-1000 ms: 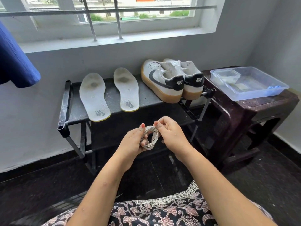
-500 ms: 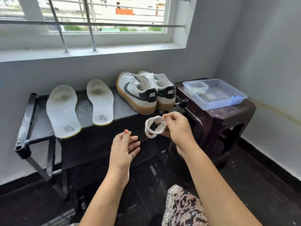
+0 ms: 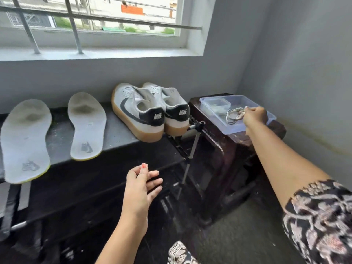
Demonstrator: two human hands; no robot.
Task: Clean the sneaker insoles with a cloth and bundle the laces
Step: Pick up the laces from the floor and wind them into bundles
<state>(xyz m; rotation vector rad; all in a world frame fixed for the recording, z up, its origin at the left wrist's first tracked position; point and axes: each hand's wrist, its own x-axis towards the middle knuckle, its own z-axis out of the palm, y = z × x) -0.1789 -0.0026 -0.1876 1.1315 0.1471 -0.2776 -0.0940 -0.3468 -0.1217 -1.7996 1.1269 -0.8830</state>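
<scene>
My right hand [image 3: 254,116] pinches a coiled bundle of white laces [image 3: 233,115] and holds it over the clear plastic tray [image 3: 213,109] on the dark stool. My left hand [image 3: 142,184] hangs in the air in front of the black rack, fingers relaxed and holding nothing. Two white insoles lie soles-up on the rack: one at the far left [image 3: 25,140], one beside it [image 3: 86,126]. A pair of white sneakers [image 3: 141,111] with black heels and gum soles stands at the rack's right end.
The black shoe rack [image 3: 122,134] runs under a barred window [image 3: 76,25]. A dark brown stool [image 3: 219,141] stands in the right corner against grey walls. A smaller clear box [image 3: 215,102] sits inside the tray. The floor is dark.
My right hand has carried the lace bundle from in front of me out to the right, over the tray. My left hand let go of the bundle and stays low.
</scene>
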